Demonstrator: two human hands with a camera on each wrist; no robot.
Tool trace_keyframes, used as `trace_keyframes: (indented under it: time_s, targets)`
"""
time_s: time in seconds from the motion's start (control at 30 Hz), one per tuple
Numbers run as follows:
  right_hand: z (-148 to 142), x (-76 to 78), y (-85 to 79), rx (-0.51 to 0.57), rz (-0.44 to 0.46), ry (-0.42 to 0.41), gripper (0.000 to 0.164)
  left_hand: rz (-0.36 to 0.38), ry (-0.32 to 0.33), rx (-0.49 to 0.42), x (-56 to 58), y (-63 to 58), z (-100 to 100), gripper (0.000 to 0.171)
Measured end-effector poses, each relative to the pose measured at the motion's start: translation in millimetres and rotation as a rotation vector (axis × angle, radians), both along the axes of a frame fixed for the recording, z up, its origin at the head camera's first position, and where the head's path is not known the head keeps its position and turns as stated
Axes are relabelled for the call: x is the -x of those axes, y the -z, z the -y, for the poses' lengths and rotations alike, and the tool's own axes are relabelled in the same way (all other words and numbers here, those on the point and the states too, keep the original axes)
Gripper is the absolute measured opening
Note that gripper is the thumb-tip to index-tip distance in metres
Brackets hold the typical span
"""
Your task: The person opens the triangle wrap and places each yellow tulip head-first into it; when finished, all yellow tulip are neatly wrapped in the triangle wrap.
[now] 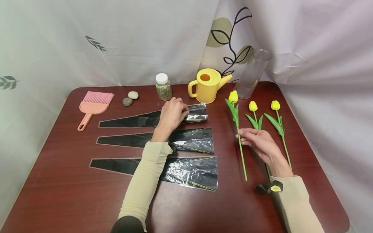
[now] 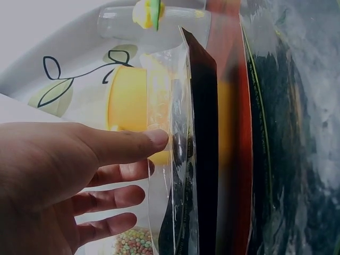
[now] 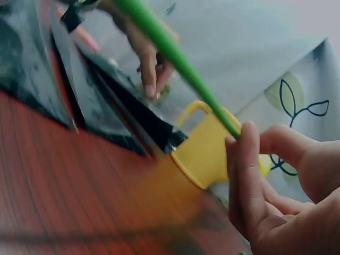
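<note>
My right hand [image 1: 262,144] pinches the green stem of a yellow artificial tulip [image 1: 235,113], blossom pointing away from me. The stem [image 3: 175,58] runs to the fingertips in the right wrist view. Over the farthest of three black-and-clear flower sleeves [image 1: 128,121], my left hand [image 1: 172,114] pinches the clear film at its wide end. In the left wrist view the thumb lies on that film [image 2: 159,101] and the sleeve's mouth stands partly apart. The middle sleeve [image 1: 122,139] and the nearest sleeve [image 1: 189,171] lie flat below. Two more tulips lie right, one tulip [image 1: 253,106] partly behind my right hand.
Along the back stand a white-lidded jar [image 1: 164,89], a yellow watering can [image 1: 207,87] and a clear glass vase [image 1: 252,76]. Two stones [image 1: 133,95] and a pink brush with dustpan [image 1: 94,106] lie at the back left. A patterned curtain [image 1: 145,38] hangs behind the table.
</note>
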State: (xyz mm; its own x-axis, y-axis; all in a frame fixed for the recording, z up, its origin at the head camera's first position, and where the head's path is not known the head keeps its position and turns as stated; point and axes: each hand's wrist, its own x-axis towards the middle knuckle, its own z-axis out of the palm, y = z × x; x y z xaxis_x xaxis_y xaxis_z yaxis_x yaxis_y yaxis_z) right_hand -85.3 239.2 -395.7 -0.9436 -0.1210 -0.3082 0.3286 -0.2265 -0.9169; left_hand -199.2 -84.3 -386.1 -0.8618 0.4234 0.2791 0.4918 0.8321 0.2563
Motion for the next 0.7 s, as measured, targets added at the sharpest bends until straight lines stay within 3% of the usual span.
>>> trace_keyframes:
  time_s: [0.2, 0.43, 0.6, 0.7]
  targets:
    - [8, 8.0, -2.6, 0.262, 0.029, 0.095, 0.014, 0.000, 0.001, 0.009, 0.2, 0.3, 0, 0.006]
    - [18, 31.7, -7.7, 0.563, -0.049, 0.490, 0.012, -0.002, 0.002, 0.007, -0.1, 0.2, 0, 0.006]
    - [20, 48.8, -6.9, 0.639, -0.027, 0.745, 0.018, -0.003, 0.003, 0.007, -0.5, 0.2, 1, 0.006]
    - [21, 56.4, -2.8, 0.673, -0.012, 0.818, 0.017, -0.009, 0.003, 0.006, -0.5, -0.2, 1, 0.006]
